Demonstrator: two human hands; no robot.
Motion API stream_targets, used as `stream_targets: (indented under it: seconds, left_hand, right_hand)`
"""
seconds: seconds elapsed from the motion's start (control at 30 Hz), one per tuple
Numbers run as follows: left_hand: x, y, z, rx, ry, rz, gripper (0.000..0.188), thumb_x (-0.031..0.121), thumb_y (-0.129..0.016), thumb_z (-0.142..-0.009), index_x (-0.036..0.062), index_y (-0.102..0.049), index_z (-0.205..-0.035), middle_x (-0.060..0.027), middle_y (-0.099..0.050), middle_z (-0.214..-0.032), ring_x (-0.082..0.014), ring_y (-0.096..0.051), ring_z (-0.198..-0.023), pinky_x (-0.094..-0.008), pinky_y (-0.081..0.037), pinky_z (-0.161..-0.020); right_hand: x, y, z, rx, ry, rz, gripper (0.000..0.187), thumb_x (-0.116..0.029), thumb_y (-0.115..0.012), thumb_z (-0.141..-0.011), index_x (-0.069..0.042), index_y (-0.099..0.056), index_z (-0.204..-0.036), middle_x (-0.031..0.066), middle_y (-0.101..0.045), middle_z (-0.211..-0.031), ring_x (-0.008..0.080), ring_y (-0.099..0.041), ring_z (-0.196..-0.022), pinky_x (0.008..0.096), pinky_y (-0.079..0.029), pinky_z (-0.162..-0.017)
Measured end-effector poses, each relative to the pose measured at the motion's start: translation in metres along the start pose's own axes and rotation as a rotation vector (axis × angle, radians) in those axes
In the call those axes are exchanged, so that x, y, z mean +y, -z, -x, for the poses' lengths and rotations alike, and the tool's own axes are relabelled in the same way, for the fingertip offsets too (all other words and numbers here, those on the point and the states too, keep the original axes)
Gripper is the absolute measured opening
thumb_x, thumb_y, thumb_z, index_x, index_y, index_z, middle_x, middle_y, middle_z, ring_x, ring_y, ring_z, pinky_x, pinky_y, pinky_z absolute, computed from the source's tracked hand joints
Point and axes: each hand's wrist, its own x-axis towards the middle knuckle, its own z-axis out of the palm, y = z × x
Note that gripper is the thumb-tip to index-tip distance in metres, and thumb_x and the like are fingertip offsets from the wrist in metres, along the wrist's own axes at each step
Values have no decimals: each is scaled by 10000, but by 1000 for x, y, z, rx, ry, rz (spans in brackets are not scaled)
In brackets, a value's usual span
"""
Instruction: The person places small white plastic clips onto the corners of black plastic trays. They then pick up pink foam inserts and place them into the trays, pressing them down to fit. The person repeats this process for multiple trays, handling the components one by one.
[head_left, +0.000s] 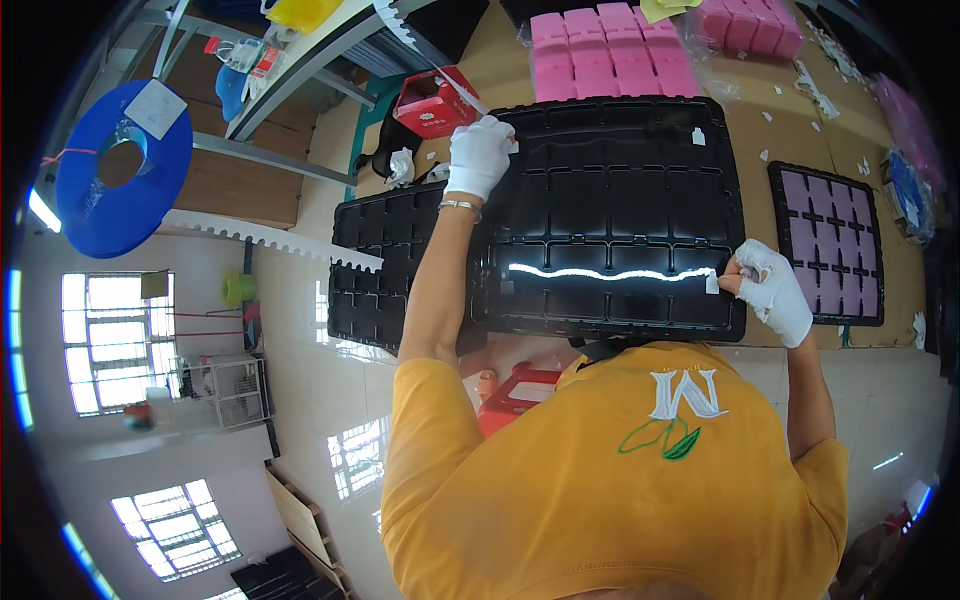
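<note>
A large black plastic tray (620, 195) with shallow compartments lies before me on the bench. My left hand (480, 158), in a white glove, is closed at its upper left corner, beside a small white sticker (514, 146); what the fingers hold is hidden. At the lower right edge, my right hand (770, 292), in a white glove with bare fingertips, pinches at another white sticker (712, 284). More small pale stickers sit near the other corners, one a white sticker (697, 137) at the upper right. A bright wavy reflection crosses the lower row.
Pink foam blocks (605, 52) stand behind the tray. A smaller black tray (873, 245) with purple foam lies right; another black tray (365, 295) lies left. A red box (435, 103), a toothed white strip (270, 240) and a blue reel (75, 185) are at left. Paper scraps dot the bench.
</note>
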Motion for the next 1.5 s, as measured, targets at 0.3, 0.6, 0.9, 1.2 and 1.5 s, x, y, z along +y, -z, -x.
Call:
stream_targets:
  seconds: [0.3,0.6,0.9,1.2,1.5]
  left_hand:
    - [-15,14,32,349,99,174,28,112,-654,-776,95,-652,-798,-105,-627,-787,-321,-631,-773,-466,-482,-674]
    - [-32,30,-1,42,283,6,171,178,-673,-804,94,-723,-944,-124,-699,-941,-287,-667,-913,-373,-524,-804]
    - [183,5,-87,-99,-129,414,210,264,-640,-826,118,-730,-946,-108,-673,-924,-297,-643,-900,-392,-505,-790]
    - [210,-14,-118,-329,-127,271,229,286,-637,-820,111,-714,-947,-129,-664,-986,-339,-631,-934,-422,-495,-817]
    - [214,-10,-110,-263,-127,192,140,171,-612,-825,88,-693,-905,-147,-645,-982,-343,-629,-941,-451,-499,-808]
  right_hand:
    - [2,3,7,-26,-41,-29,189,-124,-737,-767,-10,-590,-799,25,-505,-757,105,-464,-692,254,-390,-635]
    - [7,8,6,-37,-86,-63,207,-134,-746,-756,-11,-582,-783,17,-521,-766,92,-485,-699,245,-399,-640]
    - [12,11,6,-46,-51,-168,177,-128,-744,-767,-11,-614,-794,21,-537,-782,98,-508,-724,255,-416,-666]
    - [37,16,7,-39,16,-258,172,-128,-745,-761,-11,-635,-821,26,-547,-787,103,-506,-722,255,-418,-664]
    - [45,47,4,-40,-60,-312,165,-149,-742,-769,-29,-633,-804,10,-558,-756,87,-503,-681,244,-418,-624]
